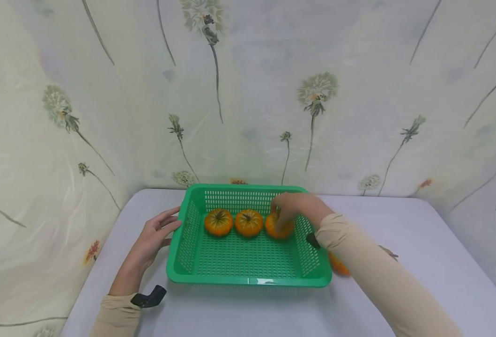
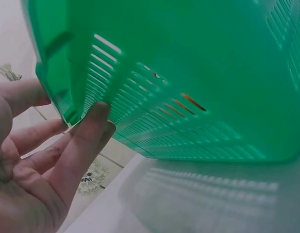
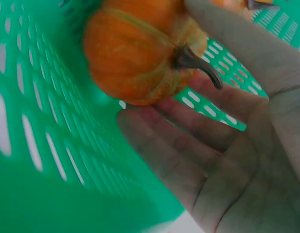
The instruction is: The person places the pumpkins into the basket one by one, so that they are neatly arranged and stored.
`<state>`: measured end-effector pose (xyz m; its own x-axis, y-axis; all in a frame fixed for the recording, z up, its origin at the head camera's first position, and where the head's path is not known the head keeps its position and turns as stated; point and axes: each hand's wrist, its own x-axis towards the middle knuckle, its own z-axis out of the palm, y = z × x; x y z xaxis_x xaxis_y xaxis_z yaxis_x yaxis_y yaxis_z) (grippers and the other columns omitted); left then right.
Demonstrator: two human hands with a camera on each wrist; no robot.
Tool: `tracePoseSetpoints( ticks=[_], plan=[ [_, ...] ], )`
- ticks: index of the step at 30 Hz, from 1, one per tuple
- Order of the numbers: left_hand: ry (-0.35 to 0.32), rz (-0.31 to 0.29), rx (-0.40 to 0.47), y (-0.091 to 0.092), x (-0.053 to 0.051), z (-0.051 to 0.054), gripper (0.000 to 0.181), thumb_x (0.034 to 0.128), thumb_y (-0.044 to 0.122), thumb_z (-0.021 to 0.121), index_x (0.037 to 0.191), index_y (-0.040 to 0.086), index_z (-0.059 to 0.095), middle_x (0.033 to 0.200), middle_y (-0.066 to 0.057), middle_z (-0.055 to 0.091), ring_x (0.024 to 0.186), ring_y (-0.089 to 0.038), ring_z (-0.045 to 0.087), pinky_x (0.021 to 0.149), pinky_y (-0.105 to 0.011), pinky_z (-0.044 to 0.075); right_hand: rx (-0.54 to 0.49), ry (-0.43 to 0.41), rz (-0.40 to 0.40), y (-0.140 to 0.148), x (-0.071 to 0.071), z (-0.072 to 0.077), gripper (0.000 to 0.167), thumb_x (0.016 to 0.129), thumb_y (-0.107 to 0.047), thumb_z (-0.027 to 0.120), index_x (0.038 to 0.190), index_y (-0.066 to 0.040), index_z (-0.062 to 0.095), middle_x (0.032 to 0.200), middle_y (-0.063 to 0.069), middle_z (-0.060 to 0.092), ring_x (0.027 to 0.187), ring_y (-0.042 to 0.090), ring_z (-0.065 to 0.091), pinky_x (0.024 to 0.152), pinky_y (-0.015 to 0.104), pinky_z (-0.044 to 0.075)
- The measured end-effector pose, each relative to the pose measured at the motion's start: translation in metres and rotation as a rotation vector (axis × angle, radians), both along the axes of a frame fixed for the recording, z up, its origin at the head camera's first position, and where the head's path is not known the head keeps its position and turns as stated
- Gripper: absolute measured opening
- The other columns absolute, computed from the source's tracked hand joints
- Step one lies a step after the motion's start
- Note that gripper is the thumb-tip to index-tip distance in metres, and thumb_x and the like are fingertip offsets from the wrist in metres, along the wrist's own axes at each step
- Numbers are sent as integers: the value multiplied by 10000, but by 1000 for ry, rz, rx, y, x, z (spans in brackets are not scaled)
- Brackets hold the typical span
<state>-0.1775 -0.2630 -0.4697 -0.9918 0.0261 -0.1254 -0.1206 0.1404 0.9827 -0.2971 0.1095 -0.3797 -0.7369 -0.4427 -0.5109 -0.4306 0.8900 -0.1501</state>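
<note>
A green slotted basket (image 1: 248, 281) stands on the table, holding a row of small orange pumpkins near its far wall: a left pumpkin (image 1: 218, 222), a middle pumpkin (image 1: 248, 223) and a right pumpkin (image 1: 279, 228). My left hand (image 1: 157, 234) holds the basket's left rim, fingertips against its edge and outer wall in the left wrist view. Reaching over the right side, my right hand (image 1: 292, 208) grips the right pumpkin. In the right wrist view, thumb and fingers lie around that pumpkin (image 3: 135, 53), whose dark stem faces the palm.
Beside the basket's right wall sits another orange pumpkin (image 1: 339, 265), partly behind the right sleeve. A pale thing with a stem (image 1: 388, 253) shows past the forearm, mostly hidden. The white table (image 1: 399, 220) meets a dandelion-patterned backdrop (image 1: 248, 117) at the back.
</note>
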Motion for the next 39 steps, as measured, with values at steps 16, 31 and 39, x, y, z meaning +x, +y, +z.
tracePoseSetpoints(
  ticks=[16,31,39],
  plan=[
    [11,-6,28,-1,-3,-2,570,1042,277,636,1563,139,450,1386,-197,593,957,-73,726,793,-303,653,-140,-23,23,7,-2,3,672,850,-347,825,1421,-85,585,1412,146,611,1307,331,574,1100,501,523],
    [15,-23,43,-2,-2,-3,584,1043,289,636,1570,135,437,1417,-214,577,969,-71,730,795,-310,656,-456,33,-17,54,3,26,658,944,-354,757,1477,-46,526,1427,231,607,1296,408,610,1053,545,556],
    [16,-23,52,-1,-2,-3,579,1045,289,631,1569,136,437,1423,-193,582,986,-70,724,820,-310,647,-577,149,-35,89,18,26,547,957,-344,752,1412,-88,590,1366,168,666,1232,337,660,1020,523,584]
  ],
)
